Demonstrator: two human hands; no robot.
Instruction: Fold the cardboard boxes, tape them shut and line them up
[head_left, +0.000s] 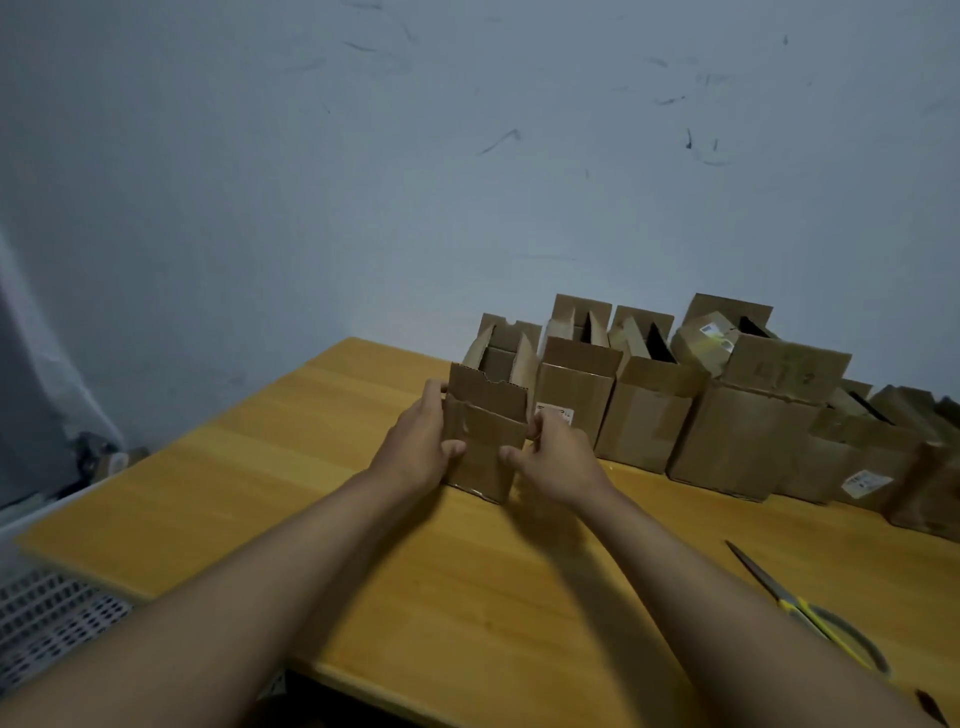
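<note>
A small brown cardboard box (485, 415) stands upright on the wooden table (270, 467), its top flaps up. My left hand (421, 441) grips its left side, thumb on the front face. My right hand (556, 452) holds its right side, thumb against the front. To its right, a row of several cardboard boxes (644, 415) with open flaps runs along the wall, some with clear tape and white labels.
Yellow-handled scissors (800, 603) lie on the table at the near right. A white perforated basket (47, 618) sits left of the table, below its edge. The bluish wall (467, 156) stands close behind the boxes.
</note>
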